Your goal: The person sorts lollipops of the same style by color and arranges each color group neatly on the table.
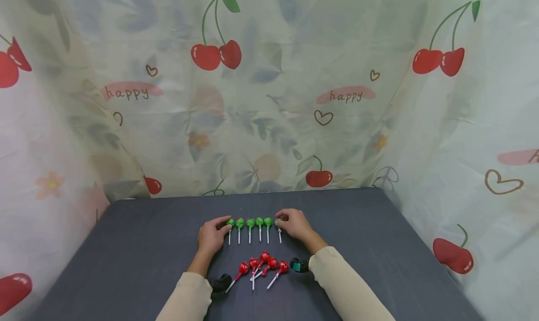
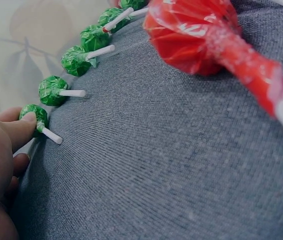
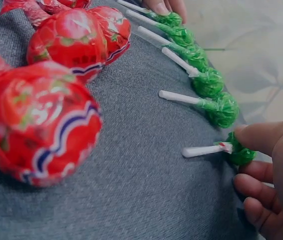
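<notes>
Lollipops with round heads in crinkled green wrappers on white sticks (image 1: pixel 250 223) are lying, in the head view, in a row of six near the table's far edge, sticks pointing toward the near edge. The person's left hand (image 1: pixel 212 237) is pinching the leftmost one and the right hand (image 1: pixel 296 224) is grasping the rightmost. Aligning the row's ends seems to be the step in hand; working well probably means keeping both pinches light and matching each stick to its neighbour. Red-wrapped, round-headed lollipops (image 1: pixel 272 263) are lying askew between the row and the near edge. The dark grey table (image 1: pixel 337 218) is standing before a pale curtain printed with cherries and hearts (image 1: pixel 261 96), which is also hanging past its left and right edges. In the left wrist view, thumb and finger are gripping the wrapped head, leaving the stick free, a sensible hold for small turns. The tabletop is showing a fine woven texture. In the right wrist view, the thumb is pressing on the end lollipop's head, fingers curling below; releasing gently should avoid rolling it.
</notes>
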The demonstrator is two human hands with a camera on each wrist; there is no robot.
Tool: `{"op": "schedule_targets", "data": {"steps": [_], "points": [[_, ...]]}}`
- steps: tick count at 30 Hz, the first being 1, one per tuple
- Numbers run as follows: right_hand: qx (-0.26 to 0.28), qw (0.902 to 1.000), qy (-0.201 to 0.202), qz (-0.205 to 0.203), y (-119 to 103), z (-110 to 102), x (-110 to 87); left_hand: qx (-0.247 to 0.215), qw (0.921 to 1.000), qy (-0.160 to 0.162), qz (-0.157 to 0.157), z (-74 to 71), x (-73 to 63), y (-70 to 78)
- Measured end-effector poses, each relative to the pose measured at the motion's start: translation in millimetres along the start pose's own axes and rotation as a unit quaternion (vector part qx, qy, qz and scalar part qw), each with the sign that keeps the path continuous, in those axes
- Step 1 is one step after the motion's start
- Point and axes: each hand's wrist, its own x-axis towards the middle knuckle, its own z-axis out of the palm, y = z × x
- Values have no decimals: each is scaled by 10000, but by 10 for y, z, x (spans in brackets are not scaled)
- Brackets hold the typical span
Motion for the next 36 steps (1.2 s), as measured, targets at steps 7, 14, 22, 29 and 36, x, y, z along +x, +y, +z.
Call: {"op": "schedule_targets", "data": {"steps": [7,14,22,29,36], "points": [[412,9990,140,83,44,28,-18,-19,10000,32,46,-12,11,-11],[667,9973,301,46,52,75,-37,-15,10000,22,25,6,4,-35],[616,9978,255,-9,95,85,-5,-30,10000,7,-39,1,9,-16],[618,9979,196,-19,94,66,-13,-33,10000,6,-77,6,7,-2],[771,9968,174,124,84,66,-8,-86,9999,26,-72,2,-2,-3]]}}
